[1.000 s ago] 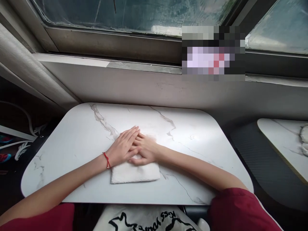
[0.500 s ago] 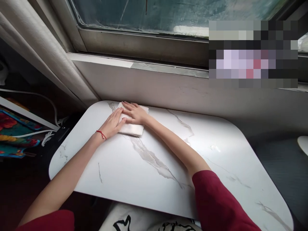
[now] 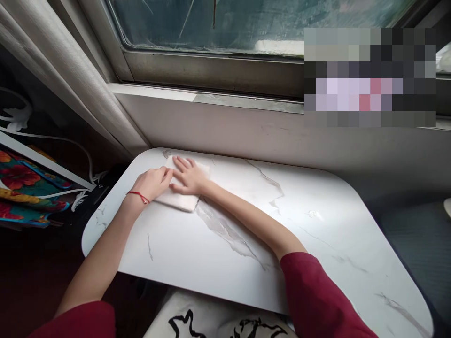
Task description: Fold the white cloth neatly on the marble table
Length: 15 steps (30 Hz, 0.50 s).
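Observation:
A folded white cloth lies flat on a white marble-patterned table, near its far left corner. My right hand rests palm down on the cloth with its fingers spread. Just left of it, my left hand, with a red string bracelet at the wrist, has curled fingers pinched at the cloth's left side. The tips of those fingers are partly hidden against the cloth.
Behind the table run a low wall and a window ledge. A pale curtain hangs at the left, beside white cables and a colourful floral fabric. A dark seat stands at the right.
The cloth and both hands have shifted a little left and toward me. My left hand has gone from lying flat to curled fingers, while my right hand's fingers have spread wider.

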{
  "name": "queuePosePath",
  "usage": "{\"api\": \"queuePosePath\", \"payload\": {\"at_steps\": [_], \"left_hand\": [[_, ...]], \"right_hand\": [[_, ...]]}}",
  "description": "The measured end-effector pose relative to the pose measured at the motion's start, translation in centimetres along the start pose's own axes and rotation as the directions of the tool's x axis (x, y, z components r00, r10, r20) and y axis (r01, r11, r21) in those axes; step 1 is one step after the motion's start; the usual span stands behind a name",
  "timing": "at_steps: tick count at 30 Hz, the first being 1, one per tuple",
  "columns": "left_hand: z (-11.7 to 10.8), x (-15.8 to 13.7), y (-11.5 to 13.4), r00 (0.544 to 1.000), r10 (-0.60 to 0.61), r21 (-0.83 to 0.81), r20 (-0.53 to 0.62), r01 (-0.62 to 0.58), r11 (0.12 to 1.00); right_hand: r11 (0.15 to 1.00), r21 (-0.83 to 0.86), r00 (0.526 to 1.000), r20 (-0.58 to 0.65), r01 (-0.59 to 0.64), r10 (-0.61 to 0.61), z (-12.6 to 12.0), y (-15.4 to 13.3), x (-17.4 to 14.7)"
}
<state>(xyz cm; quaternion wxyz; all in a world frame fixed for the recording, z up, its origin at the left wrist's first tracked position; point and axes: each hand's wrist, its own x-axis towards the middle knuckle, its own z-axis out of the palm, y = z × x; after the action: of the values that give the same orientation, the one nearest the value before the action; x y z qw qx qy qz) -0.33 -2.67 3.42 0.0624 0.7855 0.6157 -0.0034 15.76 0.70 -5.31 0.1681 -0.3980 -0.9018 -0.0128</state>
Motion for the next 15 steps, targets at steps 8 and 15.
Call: {"api": "queuePosePath", "payload": {"at_steps": [8,15], "left_hand": [[1.4,-11.6,-2.0,0.998,0.021,0.180,-0.052,-0.011,0.984],[3.2,-16.6,-4.7,0.980,0.036,0.205,-0.196,0.005,0.979]], "right_hand": [[0.976,-0.019,0.974,-0.058,0.216,-0.217,0.2,-9.7,-3.3],[0.922,-0.042,0.922,-0.035,0.384,-0.386,0.7,-13.1,-1.3]]}}
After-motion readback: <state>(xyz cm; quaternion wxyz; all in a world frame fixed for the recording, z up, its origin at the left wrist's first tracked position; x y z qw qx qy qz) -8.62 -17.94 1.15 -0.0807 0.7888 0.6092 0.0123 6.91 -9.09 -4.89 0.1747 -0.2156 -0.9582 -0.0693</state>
